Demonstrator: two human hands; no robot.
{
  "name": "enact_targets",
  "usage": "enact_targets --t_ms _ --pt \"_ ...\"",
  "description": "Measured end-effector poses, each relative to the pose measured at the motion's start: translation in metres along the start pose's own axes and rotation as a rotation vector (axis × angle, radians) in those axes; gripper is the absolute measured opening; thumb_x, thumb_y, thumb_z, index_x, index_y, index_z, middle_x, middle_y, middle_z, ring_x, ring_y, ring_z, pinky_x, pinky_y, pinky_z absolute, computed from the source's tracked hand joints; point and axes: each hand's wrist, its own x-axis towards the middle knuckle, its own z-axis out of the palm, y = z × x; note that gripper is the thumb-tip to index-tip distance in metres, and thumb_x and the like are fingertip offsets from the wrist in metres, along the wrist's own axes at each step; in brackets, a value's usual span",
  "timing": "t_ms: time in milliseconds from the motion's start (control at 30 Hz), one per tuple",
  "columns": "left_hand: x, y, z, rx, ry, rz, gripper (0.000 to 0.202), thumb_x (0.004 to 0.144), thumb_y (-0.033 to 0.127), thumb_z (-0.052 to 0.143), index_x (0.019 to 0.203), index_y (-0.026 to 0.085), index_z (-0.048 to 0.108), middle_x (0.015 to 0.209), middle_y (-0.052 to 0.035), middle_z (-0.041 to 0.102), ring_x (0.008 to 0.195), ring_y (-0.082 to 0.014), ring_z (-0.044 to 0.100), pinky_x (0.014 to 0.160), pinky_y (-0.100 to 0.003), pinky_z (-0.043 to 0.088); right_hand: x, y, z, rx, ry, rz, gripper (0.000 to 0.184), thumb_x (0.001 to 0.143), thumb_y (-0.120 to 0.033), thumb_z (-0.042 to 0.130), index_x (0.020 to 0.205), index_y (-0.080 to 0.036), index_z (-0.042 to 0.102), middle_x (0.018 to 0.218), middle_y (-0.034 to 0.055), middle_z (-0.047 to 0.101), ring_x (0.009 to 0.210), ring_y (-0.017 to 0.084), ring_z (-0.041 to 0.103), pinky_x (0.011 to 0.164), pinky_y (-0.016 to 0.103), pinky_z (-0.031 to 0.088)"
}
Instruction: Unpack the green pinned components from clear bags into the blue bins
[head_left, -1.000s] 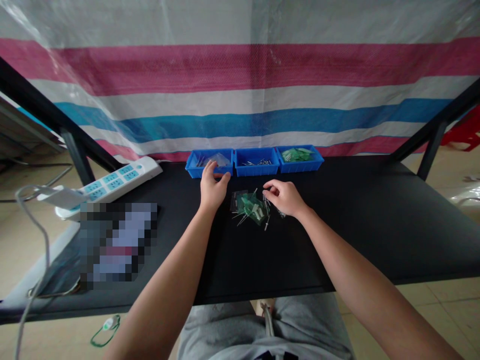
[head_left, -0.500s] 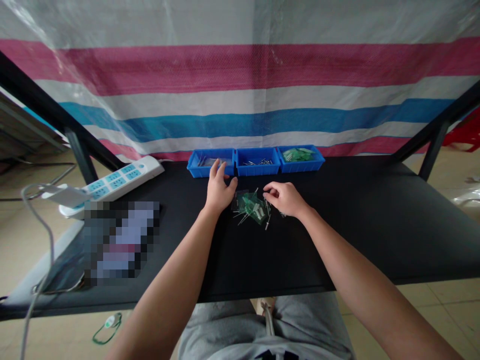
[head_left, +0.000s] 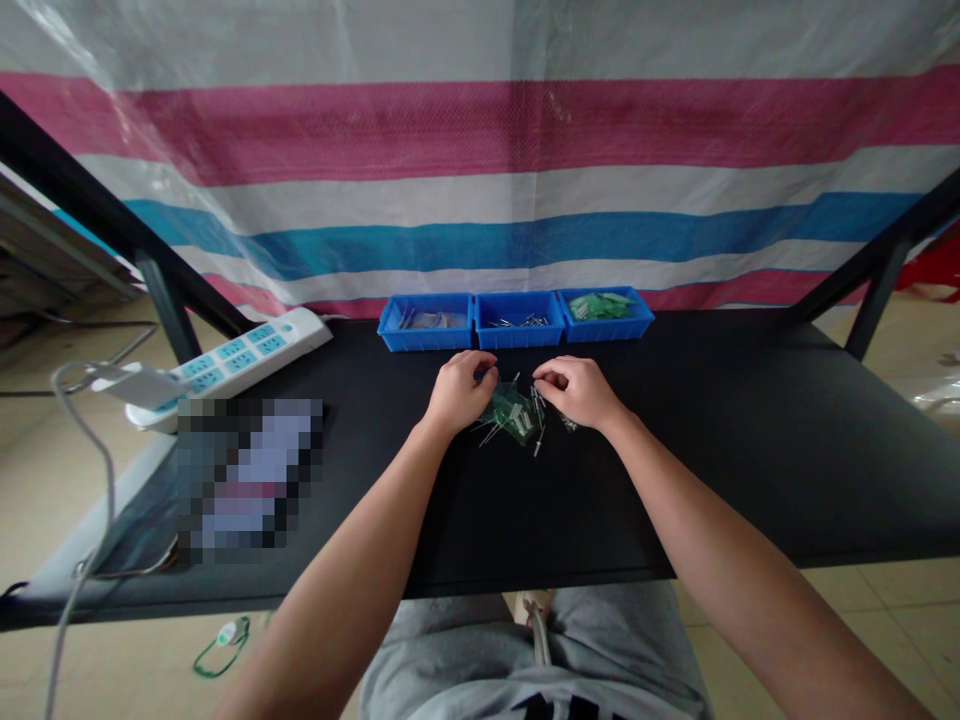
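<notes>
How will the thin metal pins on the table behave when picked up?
The thin metal pins look stiff, sticking straight out of the pile. Being thin, they are probably hard to pinch. On the flat black table, the right hand may roll them.

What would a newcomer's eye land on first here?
The pink, white and blue striped tarp fills the background behind the black table. Three bright blue bins sit in a row at the table's far edge. Below them, the left hand and right hand flank a small heap of green pieces and metal pins.
</notes>
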Motion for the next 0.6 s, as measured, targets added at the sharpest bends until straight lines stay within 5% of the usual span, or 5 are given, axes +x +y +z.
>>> enact_targets --t_ms 300,600 --pt "-0.002 0.002 0.006 0.043 -0.094 -0.016 0.027 0.086 0.014 0.045 0.093 0.017 0.070 0.092 -0.0057 0.073 0.090 -0.0195 0.066 0.087 -0.034 0.052 -0.005 -0.008 0.006 -0.152 -0.230 -0.105 0.064 0.057 -0.057 0.083 0.105 -0.017 0.071 0.111 0.0115 0.061 0.107 0.030 0.048 0.097 0.046 0.042" --pt "-0.002 0.001 0.008 0.066 -0.112 0.001 0.024 0.084 0.016 0.049 0.093 0.016 0.071 0.094 -0.0071 0.073 0.090 -0.0206 0.066 0.085 -0.034 0.053 -0.002 -0.017 0.010 -0.045 -0.142 -0.072 0.043 0.056 -0.034 0.088 0.089 -0.016 0.067 0.098 0.0087 0.065 0.097 0.025 0.054 0.087 0.040 0.046"
